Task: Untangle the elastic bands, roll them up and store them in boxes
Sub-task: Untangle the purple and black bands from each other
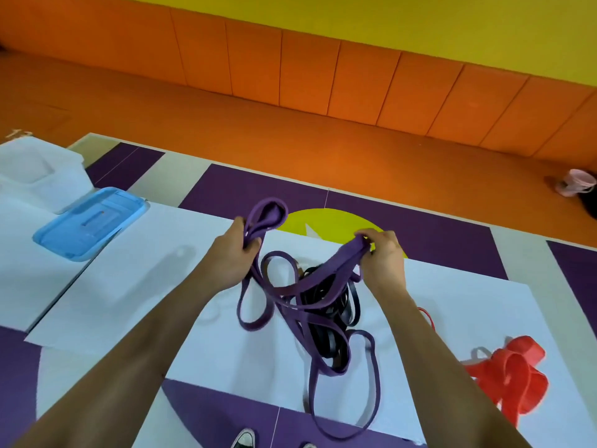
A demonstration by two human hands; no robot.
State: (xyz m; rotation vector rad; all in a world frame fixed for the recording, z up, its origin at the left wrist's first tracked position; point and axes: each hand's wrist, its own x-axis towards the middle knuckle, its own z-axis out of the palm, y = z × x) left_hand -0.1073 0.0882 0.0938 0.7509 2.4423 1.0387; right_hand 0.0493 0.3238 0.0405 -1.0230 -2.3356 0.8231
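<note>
A purple elastic band (pixel 300 287) hangs in long loops between my two hands, above a white sheet (pixel 135 286) on the floor. My left hand (pixel 231 253) grips one end of it, and a loop sticks up past the fingers. My right hand (pixel 382 253) pinches another bunch of the same band. Under it lies a tangled heap of black bands (pixel 332 305), with purple loops trailing across and around it. A red band (pixel 513 373) lies bunched at the right on the sheet.
A clear plastic box (pixel 35 173) stands at the far left, its blue lid (pixel 90 223) lying beside it. Orange padded wall and floor run behind the purple mat. A pink object (pixel 576 182) sits at far right. My shoes (pixel 245 438) show at the bottom edge.
</note>
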